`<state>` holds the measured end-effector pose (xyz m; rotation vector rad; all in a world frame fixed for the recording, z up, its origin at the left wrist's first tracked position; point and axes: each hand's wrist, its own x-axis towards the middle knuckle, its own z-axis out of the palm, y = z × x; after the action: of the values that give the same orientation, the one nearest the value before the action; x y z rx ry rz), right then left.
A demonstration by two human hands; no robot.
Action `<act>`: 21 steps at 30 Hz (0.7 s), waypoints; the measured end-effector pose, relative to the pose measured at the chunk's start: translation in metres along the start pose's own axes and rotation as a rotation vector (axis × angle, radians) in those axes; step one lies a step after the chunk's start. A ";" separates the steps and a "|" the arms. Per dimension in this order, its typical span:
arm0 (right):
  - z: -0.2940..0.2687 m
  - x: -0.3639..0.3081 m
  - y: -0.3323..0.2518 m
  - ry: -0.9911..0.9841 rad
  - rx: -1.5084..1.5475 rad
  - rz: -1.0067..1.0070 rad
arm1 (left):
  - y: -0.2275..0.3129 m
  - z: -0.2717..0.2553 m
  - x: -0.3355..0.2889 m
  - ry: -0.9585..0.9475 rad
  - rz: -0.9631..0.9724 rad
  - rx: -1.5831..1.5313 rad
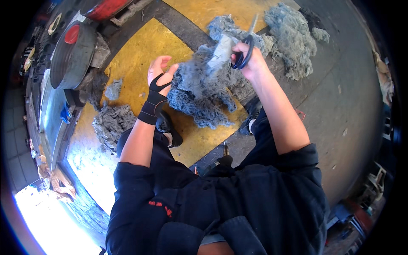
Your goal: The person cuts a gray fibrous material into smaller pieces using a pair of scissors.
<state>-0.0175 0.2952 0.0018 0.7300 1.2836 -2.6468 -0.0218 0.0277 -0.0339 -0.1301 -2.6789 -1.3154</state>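
My right hand (253, 63) is closed round a pair of scissors (244, 54) with dark handles, its blades pointing up and away. A pale flat piece (222, 50) shows just left of those fingers, over a heap of grey-blue fluffy fibre (199, 83); whether the hand also grips it, I cannot tell. My left hand (161, 74), in a black wrist brace, is at the left edge of the heap. Its fingers are slightly curved and apart, with nothing seen in them. The heap lies on the floor in front of my feet.
More grey fibre lies in a pile (293, 40) at the far right and in a clump (112, 123) by my left foot. A dark round drum-like container (73, 55) stands at the left, near a red object (106, 8). The floor has yellow panels (144, 46).
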 end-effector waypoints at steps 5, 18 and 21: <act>0.019 -0.003 0.029 -0.046 -0.088 0.027 | 0.043 0.018 -0.003 -0.287 -0.028 -0.446; 0.030 -0.007 0.033 -0.156 -0.464 0.038 | 0.025 -0.021 0.027 -0.397 -0.418 -1.155; 0.042 -0.017 0.042 -0.222 -0.481 0.012 | 0.031 -0.023 0.025 -0.373 -0.432 -1.217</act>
<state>-0.0054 0.2346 0.0024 0.3586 1.7345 -2.1892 -0.0392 0.0287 0.0088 0.0934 -1.7237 -3.1107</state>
